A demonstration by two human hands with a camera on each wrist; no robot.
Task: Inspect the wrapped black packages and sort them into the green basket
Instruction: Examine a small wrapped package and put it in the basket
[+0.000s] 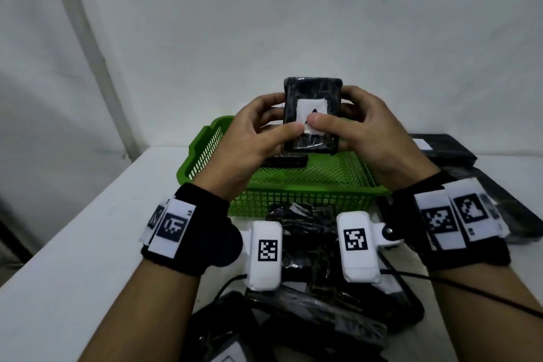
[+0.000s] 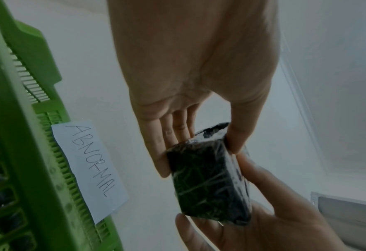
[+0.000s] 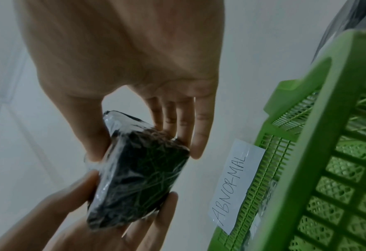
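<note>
Hands first: left hand (image 1: 255, 132) and right hand (image 1: 364, 132) both gripping one wrapped black package (image 1: 313, 114), thumbs pinching its labelled front, fingers flat behind, holding it upright above the green basket (image 1: 205, 144), presumably to read the white label (image 1: 311, 113) before sorting. Label mostly hidden under the thumbs, writing unreadable; paper tag (image 2: 89, 168) reading "ABNORMAL" fixed to the basket's side. One dark package (image 1: 283, 161) partly visible inside the basket; more black packages (image 1: 305, 247) heaped on the white counter (image 1: 88, 244) nearer the body, cut off below and half hidden behind the wrist cameras (image 1: 266, 254), count impossible to tell.
</note>
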